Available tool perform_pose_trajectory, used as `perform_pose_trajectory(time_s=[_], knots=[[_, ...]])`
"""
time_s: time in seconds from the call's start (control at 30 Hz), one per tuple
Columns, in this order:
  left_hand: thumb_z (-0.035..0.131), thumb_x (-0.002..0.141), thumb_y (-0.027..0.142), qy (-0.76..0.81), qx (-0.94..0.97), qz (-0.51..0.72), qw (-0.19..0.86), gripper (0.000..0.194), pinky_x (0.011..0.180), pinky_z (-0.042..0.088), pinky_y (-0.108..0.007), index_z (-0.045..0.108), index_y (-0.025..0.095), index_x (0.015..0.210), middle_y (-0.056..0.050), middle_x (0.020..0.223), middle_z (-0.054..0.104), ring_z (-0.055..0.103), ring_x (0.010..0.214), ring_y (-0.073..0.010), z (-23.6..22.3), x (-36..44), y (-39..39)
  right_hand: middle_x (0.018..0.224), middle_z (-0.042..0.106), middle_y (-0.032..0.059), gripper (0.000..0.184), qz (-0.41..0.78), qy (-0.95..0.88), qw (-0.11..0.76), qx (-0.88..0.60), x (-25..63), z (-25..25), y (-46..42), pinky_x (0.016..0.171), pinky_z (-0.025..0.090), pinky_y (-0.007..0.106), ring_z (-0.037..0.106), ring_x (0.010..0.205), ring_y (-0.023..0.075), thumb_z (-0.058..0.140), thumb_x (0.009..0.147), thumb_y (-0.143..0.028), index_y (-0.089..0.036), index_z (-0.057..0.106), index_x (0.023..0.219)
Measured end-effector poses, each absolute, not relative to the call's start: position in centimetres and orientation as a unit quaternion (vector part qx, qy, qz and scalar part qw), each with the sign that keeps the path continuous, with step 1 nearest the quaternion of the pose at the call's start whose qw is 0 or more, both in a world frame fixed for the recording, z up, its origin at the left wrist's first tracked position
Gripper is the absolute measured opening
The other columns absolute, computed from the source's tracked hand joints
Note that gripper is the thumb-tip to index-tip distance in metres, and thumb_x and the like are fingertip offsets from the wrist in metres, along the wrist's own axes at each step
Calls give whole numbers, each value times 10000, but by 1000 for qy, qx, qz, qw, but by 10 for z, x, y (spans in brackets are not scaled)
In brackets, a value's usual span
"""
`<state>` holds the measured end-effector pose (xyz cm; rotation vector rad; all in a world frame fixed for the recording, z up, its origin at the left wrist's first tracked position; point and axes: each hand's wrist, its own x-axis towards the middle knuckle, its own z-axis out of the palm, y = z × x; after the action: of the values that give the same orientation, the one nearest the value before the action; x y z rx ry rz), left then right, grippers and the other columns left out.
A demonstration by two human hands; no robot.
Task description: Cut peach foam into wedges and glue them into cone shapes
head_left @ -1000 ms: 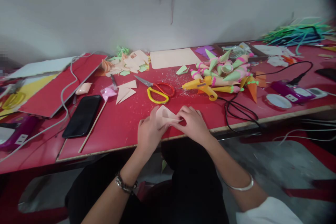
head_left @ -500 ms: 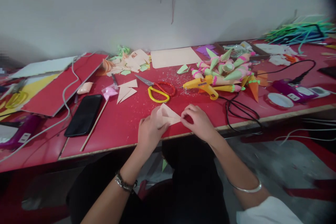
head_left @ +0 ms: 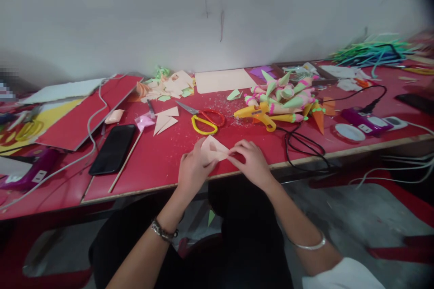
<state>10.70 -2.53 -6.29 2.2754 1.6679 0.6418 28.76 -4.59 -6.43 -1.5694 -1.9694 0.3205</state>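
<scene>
Close to the front edge of the red table, a pale peach piece of folded paper is pinched between my two hands. My left hand grips its left side, thumb low on the paper. My right hand has thumb and fingertips closed on its pointed right corner. Just beyond lie scissors with one yellow and one red handle. A yellow glue gun rests to their right, against a heap of pink and green paper cones. Folded peach paper pieces lie left of the scissors.
A black phone and a thin stick lie to the left, near a red board. Black cable coils at the right edge. Purple power strips sit at both sides. Paper scraps pile up behind.
My right hand has shifted slightly left, its thumb and fingers drawing together on the paper's corner. My left hand keeps its grip. The whole view has turned a little.
</scene>
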Motion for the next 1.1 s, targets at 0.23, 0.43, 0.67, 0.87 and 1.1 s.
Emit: perform_pose_trajectory(time_s=[0.23, 0.43, 0.67, 0.87, 1.1], knots=[[556, 740, 405, 571, 780, 218, 130, 639, 802, 400, -336, 293, 181, 1278, -85, 979, 654, 608, 914, -229, -64, 106, -25, 908, 555, 44, 206, 70, -740, 241, -624, 273, -64, -46, 710, 348, 340, 481, 857, 215, 551, 767, -395, -237, 591, 894], [552, 737, 371, 608, 759, 204, 112, 545, 788, 386, -356, 380, 187, 1220, -62, 898, 656, 607, 860, -227, -61, 98, -29, 868, 550, 24, 124, 71, -724, 237, -644, 268, -64, -42, 700, 329, 335, 480, 824, 196, 538, 775, -351, -233, 575, 787], [490, 787, 326, 622, 748, 207, 104, 414, 754, 378, -321, 414, 203, 1175, 8, 771, 616, 581, 780, -168, -58, 72, -37, 844, 550, 21, 96, 75, -715, 247, -650, 267, -63, -42, 693, 325, 332, 484, 823, 195, 513, 777, -290, -218, 555, 729], [408, 828, 203, 525, 828, 194, 2, 388, 855, 360, -370, 414, 194, 1216, -103, 1124, 531, 492, 1026, -217, -54, 69, -43, 770, 556, 36, 136, 64, -709, 258, -653, 257, -62, -45, 672, 346, 323, 504, 760, 191, 499, 779, -260, -201, 530, 660], [459, 802, 440, 419, 896, 137, 59, 495, 931, 335, -393, 421, 178, 1221, -95, 1254, 477, 423, 1130, -244, -52, 88, -52, 724, 615, 33, 231, 160, -776, 245, -559, 244, -45, -53, 656, 391, 283, 551, 685, 151, 398, 852, -206, -188, 578, 709]])
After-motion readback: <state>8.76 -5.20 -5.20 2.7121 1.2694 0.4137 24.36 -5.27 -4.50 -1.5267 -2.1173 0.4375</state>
